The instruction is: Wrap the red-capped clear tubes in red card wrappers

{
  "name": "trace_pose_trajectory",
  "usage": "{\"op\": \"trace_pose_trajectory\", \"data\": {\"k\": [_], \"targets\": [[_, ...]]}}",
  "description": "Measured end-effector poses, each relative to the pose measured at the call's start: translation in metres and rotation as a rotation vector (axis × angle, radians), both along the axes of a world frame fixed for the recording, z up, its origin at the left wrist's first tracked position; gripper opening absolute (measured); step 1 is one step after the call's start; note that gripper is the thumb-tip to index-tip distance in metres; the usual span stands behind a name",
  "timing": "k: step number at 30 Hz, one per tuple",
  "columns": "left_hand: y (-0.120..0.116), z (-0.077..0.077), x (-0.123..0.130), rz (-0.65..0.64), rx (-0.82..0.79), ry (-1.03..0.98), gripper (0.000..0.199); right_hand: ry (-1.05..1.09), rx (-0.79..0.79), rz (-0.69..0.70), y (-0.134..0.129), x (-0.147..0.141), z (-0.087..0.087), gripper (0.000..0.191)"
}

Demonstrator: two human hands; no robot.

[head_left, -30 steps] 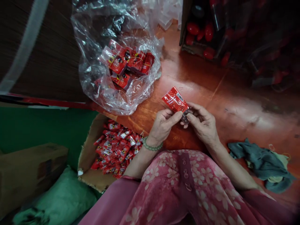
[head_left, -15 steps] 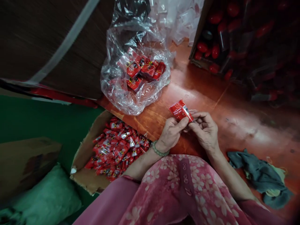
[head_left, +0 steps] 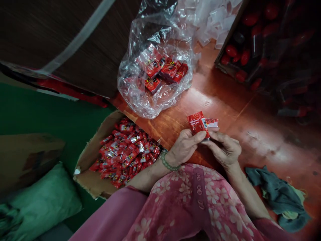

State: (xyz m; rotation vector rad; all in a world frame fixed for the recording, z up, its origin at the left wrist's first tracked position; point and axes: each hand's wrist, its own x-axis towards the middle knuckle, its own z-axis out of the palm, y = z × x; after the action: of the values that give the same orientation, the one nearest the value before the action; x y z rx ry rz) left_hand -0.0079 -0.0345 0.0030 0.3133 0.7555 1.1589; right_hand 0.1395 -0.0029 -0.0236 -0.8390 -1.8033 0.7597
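Observation:
My left hand (head_left: pixel 184 144), with a green bead bracelet (head_left: pixel 169 163) at its wrist, grips a small stack of red printed plastic wrappers (head_left: pixel 197 123), thumb pressed on top. A barcode shows on the upper face. From behind the stack's right side sticks out a single red and clear wrapper (head_left: pixel 212 123). My right hand (head_left: pixel 225 147) is closed, its thumb and fingers pinching at that wrapper and the stack's lower right corner. Both hands are just above my lap, over the edge of the reddish wooden surface (head_left: pixel 225 113).
A clear plastic bag (head_left: pixel 147 108) holds several bundles of red wrappers (head_left: pixel 152 68). At lower left, a cardboard box (head_left: pixel 86 172) is full of red wrapped pieces (head_left: pixel 127 150). Red-capped containers (head_left: pixel 230 51) fill a dark box at upper right. A grey-green cloth (head_left: pixel 276 187) lies at right.
The single wrapper now stands out to the right of the stack, and my right hand has shifted slightly right and down. The whole view has moved a little.

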Motion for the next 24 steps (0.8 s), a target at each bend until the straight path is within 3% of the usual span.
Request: {"op": "trace_pose_trajectory", "data": {"k": [5, 15, 21, 24], "targets": [[-0.003, -0.005, 0.004, 0.008, 0.010, -0.004, 0.038, -0.009, 0.121, -0.067, -0.002, -0.002, -0.008, 0.024], [-0.005, -0.007, 0.005, 0.017, 0.013, 0.035, 0.034, 0.002, 0.189, -0.111, -0.011, -0.002, -0.024, 0.025], [-0.005, -0.006, 0.002, 0.049, -0.031, 0.020, 0.036, -0.087, 0.315, -0.092, -0.009, -0.012, -0.017, 0.021], [-0.012, -0.005, -0.011, 0.046, -0.062, 0.072, 0.040, -0.148, 0.276, 0.044, -0.008, -0.016, -0.006, 0.016]]}}
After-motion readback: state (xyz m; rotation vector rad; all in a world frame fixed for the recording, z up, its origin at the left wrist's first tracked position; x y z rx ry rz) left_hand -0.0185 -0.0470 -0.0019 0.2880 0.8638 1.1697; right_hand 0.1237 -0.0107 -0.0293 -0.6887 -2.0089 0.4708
